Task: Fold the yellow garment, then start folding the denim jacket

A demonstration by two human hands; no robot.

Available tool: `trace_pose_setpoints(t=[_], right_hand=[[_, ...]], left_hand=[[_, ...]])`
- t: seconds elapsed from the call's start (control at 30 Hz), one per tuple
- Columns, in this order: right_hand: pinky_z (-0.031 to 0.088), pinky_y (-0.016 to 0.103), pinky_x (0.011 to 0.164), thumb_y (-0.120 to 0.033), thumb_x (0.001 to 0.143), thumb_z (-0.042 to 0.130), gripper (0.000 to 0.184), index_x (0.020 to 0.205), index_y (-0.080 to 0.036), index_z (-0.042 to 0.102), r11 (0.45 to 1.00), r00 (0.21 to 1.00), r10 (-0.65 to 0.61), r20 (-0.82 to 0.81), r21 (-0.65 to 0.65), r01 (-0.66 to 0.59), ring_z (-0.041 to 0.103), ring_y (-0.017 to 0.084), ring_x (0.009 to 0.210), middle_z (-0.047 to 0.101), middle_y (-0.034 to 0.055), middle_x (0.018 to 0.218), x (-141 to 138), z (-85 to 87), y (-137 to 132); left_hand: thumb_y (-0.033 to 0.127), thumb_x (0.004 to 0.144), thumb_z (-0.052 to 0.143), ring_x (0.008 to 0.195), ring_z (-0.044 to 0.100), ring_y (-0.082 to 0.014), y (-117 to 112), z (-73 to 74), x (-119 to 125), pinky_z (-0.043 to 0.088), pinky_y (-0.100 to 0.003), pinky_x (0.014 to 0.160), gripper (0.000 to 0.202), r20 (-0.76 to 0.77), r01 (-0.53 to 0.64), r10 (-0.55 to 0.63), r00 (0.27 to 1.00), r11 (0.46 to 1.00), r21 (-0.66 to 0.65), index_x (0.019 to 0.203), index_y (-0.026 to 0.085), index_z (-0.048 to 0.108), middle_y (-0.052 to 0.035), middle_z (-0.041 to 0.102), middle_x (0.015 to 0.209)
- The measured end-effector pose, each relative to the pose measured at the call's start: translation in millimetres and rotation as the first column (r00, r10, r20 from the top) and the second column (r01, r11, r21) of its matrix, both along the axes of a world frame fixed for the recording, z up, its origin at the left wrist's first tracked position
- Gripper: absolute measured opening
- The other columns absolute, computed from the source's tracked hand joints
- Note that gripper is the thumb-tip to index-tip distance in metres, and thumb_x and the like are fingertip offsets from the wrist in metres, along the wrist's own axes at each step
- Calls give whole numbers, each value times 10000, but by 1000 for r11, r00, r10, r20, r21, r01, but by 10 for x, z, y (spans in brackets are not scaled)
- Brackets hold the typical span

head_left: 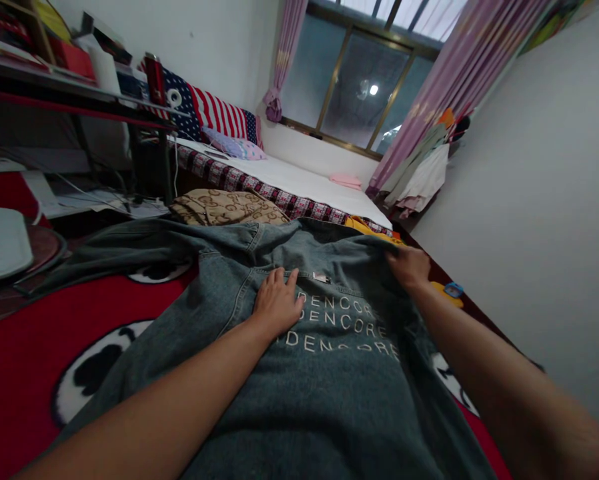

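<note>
A blue-grey denim jacket [329, 393] lies spread with its back upward, pale lettering across it and one sleeve stretched out to the left. My left hand [278, 303] rests flat on the upper back, fingers spread, just left of the lettering. At the right shoulder, my right hand [410, 265] is closed on the denim and lifts it a little, so folds run down from there. The tips of my right fingers are partly hidden by the cloth. Beneath the jacket is a red blanket [24, 360] with black-and-white patches.
Beyond the jacket lie a brown patterned cloth [229, 205] and a yellow cloth [364, 227]. A bed [299, 163] stands under the window. On the left are a cluttered desk [79, 83] and a stool [2, 243]. A wall [544, 200] closes off the right side.
</note>
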State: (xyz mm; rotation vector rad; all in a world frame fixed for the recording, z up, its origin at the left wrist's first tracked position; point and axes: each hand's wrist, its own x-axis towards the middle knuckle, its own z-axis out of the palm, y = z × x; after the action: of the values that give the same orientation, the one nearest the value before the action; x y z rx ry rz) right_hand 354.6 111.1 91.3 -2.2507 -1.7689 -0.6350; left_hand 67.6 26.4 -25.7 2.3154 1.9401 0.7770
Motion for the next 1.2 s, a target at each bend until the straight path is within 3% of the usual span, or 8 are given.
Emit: trace_pose_setpoints(t=[0.13,0.3,0.43,0.53,0.6,0.77,1.0,1.2], right_hand=[[452,364,758,-407,928,457,419,1139,-121,680,969,975,-168,-144,158,191,641,322,997,678,217,1062,242,127,167],[483,379,756,-173,817,556,455,1259,-68,564,965,958,-233,-165,82,249,616,329,1023,559,254,1233,-3,-147,139],[394,442,978,-262,872,530,477,1341,-186,490,964,987,154,52,213,-162,435,325,1267,419,153,1445,-528,-317,-36],[303,437,1079,-359,926,488,391,1277,-202,555,808,813,571,111,100,-581,404,293,1309,469,113,1435,-924,-469,-117],[331,390,1068,-392,964,412,431,1340,-202,504,732,732,681,-4,24,-681,442,259,1299,510,108,1408,-1130,-589,-77],[441,391,928,-518,965,359,667,1467,-83,306,925,923,280,-262,-182,-333,600,309,1145,637,214,1213,-1405,-643,314],[459,371,925,-444,701,773,994,1502,-204,237,862,872,404,-277,-204,-464,608,281,1121,614,143,1278,-1701,-524,765],[459,298,851,-296,825,601,296,1102,-208,654,811,813,478,-333,-188,-554,629,241,1034,697,85,1093,-1945,-708,792]], left_hand=[[448,893,492,1440,206,-291,21,-14,8,249,-425,1143,668,39,53,-56,998,996,67,1490,224,293,-121,183,1588],[528,861,517,1478,86,-301,48,-46,12,162,-439,1180,757,5,95,-95,995,995,-31,1508,215,277,-118,124,1609],[538,857,506,1480,82,-298,56,-45,18,159,-445,1177,762,6,87,-87,996,995,-43,1509,213,281,-125,118,1609],[538,853,509,1479,89,-298,55,-47,24,173,-448,1172,757,3,80,-80,997,996,-27,1503,213,295,-113,129,1609],[547,856,500,1477,100,-299,54,-57,26,182,-451,1168,751,-5,77,-77,997,997,-17,1499,212,303,-106,151,1606],[559,879,450,1463,177,-292,58,-79,31,197,-466,1161,714,-26,96,-97,995,995,-39,1487,201,337,-132,230,1581],[536,864,470,1464,174,-287,48,-45,38,197,-467,1163,713,-17,89,-90,996,995,-53,1477,189,357,-125,236,1580],[547,879,445,1468,152,-295,42,-39,41,184,-471,1170,724,-13,90,-91,996,994,-63,1483,161,345,-142,236,1577]])
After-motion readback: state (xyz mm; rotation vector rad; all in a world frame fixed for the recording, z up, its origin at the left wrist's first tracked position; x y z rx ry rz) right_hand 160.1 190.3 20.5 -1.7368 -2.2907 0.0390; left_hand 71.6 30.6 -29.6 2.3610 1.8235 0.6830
